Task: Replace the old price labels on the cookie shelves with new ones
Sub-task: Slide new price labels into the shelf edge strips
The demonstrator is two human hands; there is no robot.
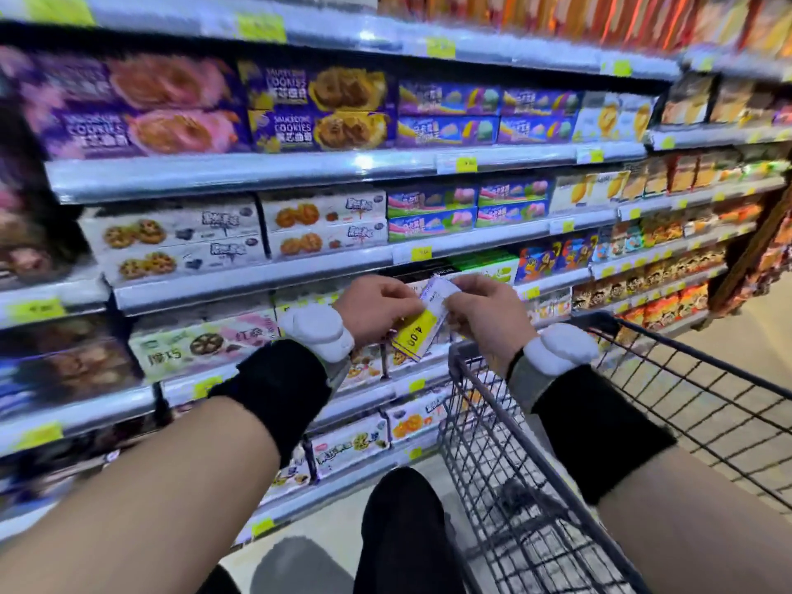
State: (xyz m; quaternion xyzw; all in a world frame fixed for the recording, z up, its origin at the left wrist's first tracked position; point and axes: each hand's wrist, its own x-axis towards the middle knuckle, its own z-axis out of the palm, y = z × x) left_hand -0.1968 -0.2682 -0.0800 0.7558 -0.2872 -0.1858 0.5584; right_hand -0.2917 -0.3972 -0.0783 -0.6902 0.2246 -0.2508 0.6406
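Both my hands are raised in front of the cookie shelves, holding a small stack of price labels [422, 325], white with a yellow block reading 4.00. My left hand [377, 310] grips the stack from the left. My right hand [484, 319] pinches the upper end of the top label. Yellow-and-white price labels sit in the shelf rails, for instance one label [422, 252] just above my hands and another label [466, 164] one shelf higher. Boxes of cookies [319, 107] fill the shelves.
A dark wire shopping cart [535, 465] stands right in front of me at the lower right, its rim just under my right wrist. My black-trousered knee [403, 520] shows at the bottom. The aisle floor runs off to the right.
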